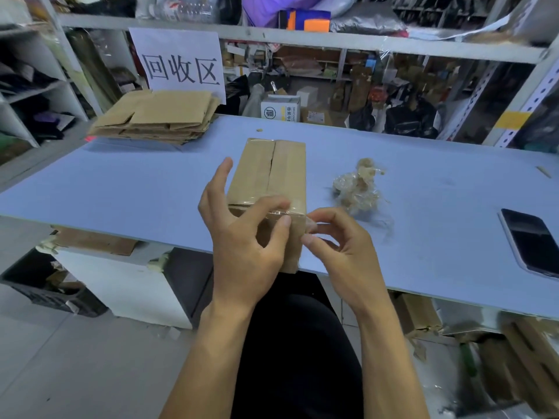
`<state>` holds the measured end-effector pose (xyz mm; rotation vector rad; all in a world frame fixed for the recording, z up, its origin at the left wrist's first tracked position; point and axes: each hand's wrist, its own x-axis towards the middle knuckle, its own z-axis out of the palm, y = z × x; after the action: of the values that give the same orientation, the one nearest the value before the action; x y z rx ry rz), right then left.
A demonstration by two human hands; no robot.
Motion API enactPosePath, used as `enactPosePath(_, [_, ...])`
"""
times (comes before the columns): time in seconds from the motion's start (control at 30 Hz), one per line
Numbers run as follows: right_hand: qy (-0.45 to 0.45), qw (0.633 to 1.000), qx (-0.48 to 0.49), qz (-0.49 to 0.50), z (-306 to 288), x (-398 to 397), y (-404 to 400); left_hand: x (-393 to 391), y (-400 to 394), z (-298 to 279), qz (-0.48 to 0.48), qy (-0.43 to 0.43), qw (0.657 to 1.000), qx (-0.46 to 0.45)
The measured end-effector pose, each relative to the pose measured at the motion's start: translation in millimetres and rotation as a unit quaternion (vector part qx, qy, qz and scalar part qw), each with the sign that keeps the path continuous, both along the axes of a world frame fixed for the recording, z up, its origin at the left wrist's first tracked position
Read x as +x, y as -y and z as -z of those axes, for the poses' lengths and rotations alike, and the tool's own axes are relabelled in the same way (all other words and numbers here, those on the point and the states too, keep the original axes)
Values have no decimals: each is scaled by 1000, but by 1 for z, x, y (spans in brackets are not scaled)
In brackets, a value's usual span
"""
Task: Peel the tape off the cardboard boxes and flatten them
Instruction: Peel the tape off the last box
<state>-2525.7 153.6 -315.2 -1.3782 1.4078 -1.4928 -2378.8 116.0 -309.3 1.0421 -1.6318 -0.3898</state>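
A long brown cardboard box (272, 170) lies on the blue table (136, 189), its near end overhanging the front edge. Clear tape (295, 208) runs across that near end. My left hand (242, 237) grips the near end of the box, with the thumb up along its left side and the fingers curled over the tape. My right hand (335, 246) pinches a loose end of the clear tape at the box's right near corner. A stack of flattened cardboard boxes (157, 116) sits at the table's far left.
A crumpled wad of peeled tape (358, 186) lies right of the box. A dark phone (531, 241) rests at the table's right edge. A white paper sign (181, 65) hangs behind the stack. Cluttered shelves surround the table; cardboard scraps (423, 316) lie beneath it.
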Motion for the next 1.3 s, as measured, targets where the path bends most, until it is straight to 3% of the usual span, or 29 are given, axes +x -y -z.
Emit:
enactPosePath(0.07, [-22, 999, -21, 35, 2, 1, 3, -2, 4, 3, 2, 40, 998, -48])
enactPosePath(0.23, [-51, 992, -50, 103, 2, 7, 4, -9, 3, 4, -30, 49, 997, -51])
enactPosePath(0.37, [-75, 976, -128, 157, -9, 11, 2, -19, 2, 10, -71, 59, 993, -67])
enactPosePath(0.63, [16, 992, -121, 35, -19, 1, -6, -22, 2, 7, -79, 34, 993, -76])
enactPosePath(0.8, [60, 986, -112, 105, -10, 3, 1, -30, -2, 7, -79, 36, 990, -114])
enactPosePath(1.0, [23, 997, -71, 7, -3, 9, 1, -23, -3, -2, -57, 10, 995, -82])
enactPosePath(1.17, [56, 996, -60, 48, 1, 9, 7, -10, -1, -7, -45, -10, 996, -71])
enactPosePath(1.3, [62, 995, -61, 49, -1, 8, 7, -1, 0, -12, -38, -102, 994, -18])
